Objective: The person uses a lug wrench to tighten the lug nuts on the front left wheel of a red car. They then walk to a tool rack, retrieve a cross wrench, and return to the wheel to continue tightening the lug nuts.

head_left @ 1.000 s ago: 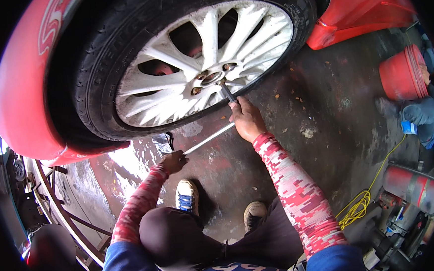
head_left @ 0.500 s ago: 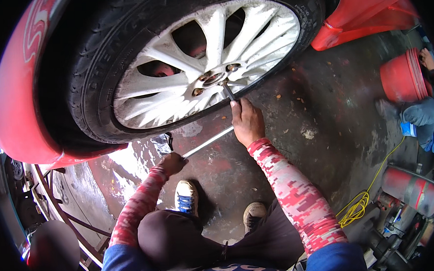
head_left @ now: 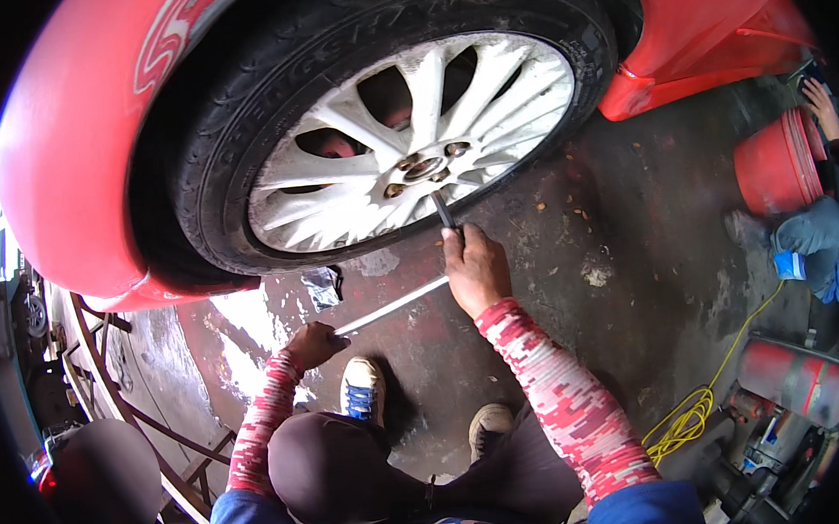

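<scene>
A long silvery lug wrench (head_left: 393,307) with a dark socket end spans both my hands. My right hand (head_left: 479,270) is closed around its corner, where the socket meets the bar, thumb along the socket. The bar's far end is in my closed left hand (head_left: 311,345), lower and to the left. Ahead is a white multi-spoke wheel (head_left: 340,214) in a black tire (head_left: 218,193). Rusty lug nuts (head_left: 394,191) surround its hub. The socket's tip points at the lowest nut (head_left: 440,175) and appears slightly short of it.
Red car bodywork (head_left: 70,206) frames the tire. At right, another person's hand (head_left: 823,108) is by a red bucket (head_left: 777,163). A yellow cord (head_left: 684,423) lies coiled near a red tank (head_left: 797,380). A metal frame (head_left: 125,400) stands at left.
The socket end has drawn back from the lowest lug nut, which now shows. Both hands have moved back with the wrench, the left also leftward. The view has shifted a little.
</scene>
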Motion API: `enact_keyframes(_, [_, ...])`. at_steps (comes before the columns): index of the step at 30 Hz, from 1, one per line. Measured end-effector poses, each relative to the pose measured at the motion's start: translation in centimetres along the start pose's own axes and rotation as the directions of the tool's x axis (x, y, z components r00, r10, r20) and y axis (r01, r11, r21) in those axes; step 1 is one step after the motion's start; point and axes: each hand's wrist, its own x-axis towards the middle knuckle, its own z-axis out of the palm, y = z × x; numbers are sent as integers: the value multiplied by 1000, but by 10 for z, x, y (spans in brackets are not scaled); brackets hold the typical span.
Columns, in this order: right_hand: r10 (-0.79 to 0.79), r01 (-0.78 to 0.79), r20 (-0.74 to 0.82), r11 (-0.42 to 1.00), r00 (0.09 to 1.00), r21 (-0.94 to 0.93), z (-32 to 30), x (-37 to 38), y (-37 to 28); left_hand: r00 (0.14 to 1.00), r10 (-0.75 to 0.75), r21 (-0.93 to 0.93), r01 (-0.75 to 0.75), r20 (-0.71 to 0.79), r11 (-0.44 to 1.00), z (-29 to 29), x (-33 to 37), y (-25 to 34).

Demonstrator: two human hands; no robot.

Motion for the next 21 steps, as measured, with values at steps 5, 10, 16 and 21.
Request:
enact_keyframes(5, [402,-461,239,837,884,295,2,13,20,991,66,-52,-73,-114,996,-53,-55,28])
enact_keyframes(10, [470,-604,380,582,796,544,7,25,27,968,83,92,-63,-236,994,-129,-139,90])
enact_keyframes(16, [495,-699,523,293,694,652,8,25,18,911,235,354,-108,-338,929,-185,-189,163])
enact_keyframes(21, [483,-747,593,233,644,622,0,33,17,853,323,485,-97,-409,869,-205,-205,207])
